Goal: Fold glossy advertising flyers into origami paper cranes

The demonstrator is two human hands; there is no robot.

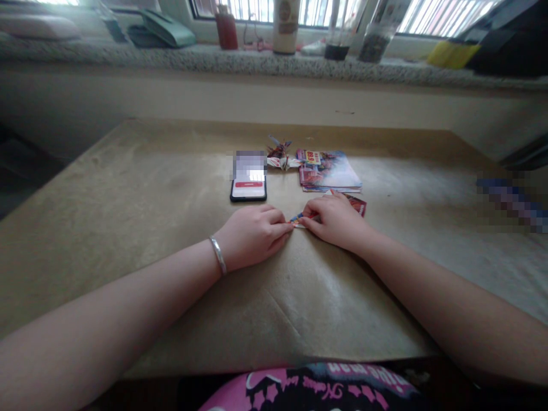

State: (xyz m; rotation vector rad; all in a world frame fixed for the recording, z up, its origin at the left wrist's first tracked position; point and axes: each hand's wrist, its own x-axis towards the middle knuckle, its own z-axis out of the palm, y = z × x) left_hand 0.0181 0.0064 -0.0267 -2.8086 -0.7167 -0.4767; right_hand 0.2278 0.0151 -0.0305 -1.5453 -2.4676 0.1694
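Observation:
A small piece of folded printed paper [296,219] lies on the table between my hands, its colours blue, red and white. My left hand [257,234], with a silver bangle at the wrist, pinches the paper's left end with closed fingers. Over its right part, my right hand [336,220] presses and grips the paper with thumb and fingers. A dark red printed corner [358,204] shows beyond the right hand; whether it belongs to the same sheet is hidden. Just behind stands a stack of printed paper sheets [336,171].
A phone [249,191] with a lit screen lies behind my left hand. Folded paper figures [282,160] sit between phone and stack. A blurred printed item [514,200] is at the table's right. Bottles and jars [286,28] line the stone windowsill [240,60].

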